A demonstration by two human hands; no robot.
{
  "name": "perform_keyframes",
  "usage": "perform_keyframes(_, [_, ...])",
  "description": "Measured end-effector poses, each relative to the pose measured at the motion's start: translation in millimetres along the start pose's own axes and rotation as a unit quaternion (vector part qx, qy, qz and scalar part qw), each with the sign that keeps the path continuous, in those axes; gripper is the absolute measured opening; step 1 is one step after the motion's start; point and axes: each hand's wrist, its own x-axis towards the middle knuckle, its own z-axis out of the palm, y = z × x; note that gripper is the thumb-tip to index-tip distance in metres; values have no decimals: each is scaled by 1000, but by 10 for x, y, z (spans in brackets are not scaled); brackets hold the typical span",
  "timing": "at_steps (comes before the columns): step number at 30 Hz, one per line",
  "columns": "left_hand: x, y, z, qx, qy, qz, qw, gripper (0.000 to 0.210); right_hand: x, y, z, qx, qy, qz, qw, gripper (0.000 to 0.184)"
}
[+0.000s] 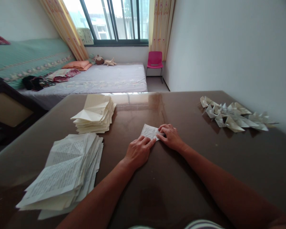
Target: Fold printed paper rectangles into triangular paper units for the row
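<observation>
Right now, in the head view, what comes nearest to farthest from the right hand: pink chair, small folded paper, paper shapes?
1. Small folded paper: touching the right hand.
2. Paper shapes: right side of the table.
3. Pink chair: beyond the table.

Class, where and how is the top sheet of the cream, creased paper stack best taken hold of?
Probably pinch the cream, creased top sheet by its pointed left corner, coming from the left: that corner juts out past the paper stack beneath.
</observation>
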Motion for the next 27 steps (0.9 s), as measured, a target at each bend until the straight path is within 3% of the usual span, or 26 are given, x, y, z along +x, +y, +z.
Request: perform_keyframes(27, [2, 34, 28, 42, -20, 23, 999, 30, 9, 12, 2, 11, -14, 31, 999, 14])
